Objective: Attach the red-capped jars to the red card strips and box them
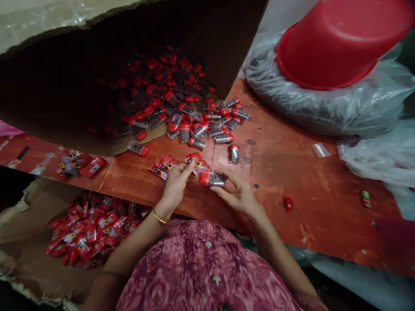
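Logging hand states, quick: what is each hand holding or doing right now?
Left hand: closed, pinching a red printed packet.
Right hand: closed, fingers gripping a red-capped vial.

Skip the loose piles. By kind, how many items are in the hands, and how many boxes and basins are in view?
Red-capped vial, in right hand: 1
Red packet, in left hand: 1
Cardboard boxes: 2
Red basin: 1
Total: 5
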`<state>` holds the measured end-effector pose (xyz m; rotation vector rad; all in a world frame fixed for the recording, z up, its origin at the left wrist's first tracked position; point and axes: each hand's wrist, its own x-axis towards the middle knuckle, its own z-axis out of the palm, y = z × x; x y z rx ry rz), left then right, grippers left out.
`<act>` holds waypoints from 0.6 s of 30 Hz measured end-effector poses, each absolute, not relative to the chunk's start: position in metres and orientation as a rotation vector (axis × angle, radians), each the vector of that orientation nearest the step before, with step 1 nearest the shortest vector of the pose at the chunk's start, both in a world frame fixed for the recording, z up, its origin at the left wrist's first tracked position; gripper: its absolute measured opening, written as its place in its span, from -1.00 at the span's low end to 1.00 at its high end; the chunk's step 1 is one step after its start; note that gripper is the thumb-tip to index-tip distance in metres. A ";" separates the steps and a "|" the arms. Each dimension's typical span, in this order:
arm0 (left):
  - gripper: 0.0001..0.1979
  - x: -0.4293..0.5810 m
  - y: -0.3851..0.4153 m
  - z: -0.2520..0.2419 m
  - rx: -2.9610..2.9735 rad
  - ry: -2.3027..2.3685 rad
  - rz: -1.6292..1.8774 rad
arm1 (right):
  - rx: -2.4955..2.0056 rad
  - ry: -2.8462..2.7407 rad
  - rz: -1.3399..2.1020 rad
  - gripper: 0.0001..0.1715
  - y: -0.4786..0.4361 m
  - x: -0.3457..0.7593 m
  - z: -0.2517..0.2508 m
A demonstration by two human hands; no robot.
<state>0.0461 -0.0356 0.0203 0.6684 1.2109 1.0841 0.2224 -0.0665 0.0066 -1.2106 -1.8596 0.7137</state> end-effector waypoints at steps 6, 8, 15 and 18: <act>-0.59 0.041 -0.038 0.002 0.860 1.282 1.105 | -1.230 -1.858 0.607 -0.66 -0.070 0.219 0.005; -0.61 0.040 -0.039 0.000 0.894 1.304 1.131 | -1.239 -1.834 0.558 -0.67 -0.071 0.217 0.005; -0.71 0.049 -0.040 0.011 0.935 1.247 1.149 | -1.246 -1.745 0.479 -0.66 -0.075 0.203 -0.002; -0.68 0.054 -0.040 0.014 0.807 1.211 1.130 | -1.261 -1.658 0.436 -0.65 -0.075 0.196 -0.006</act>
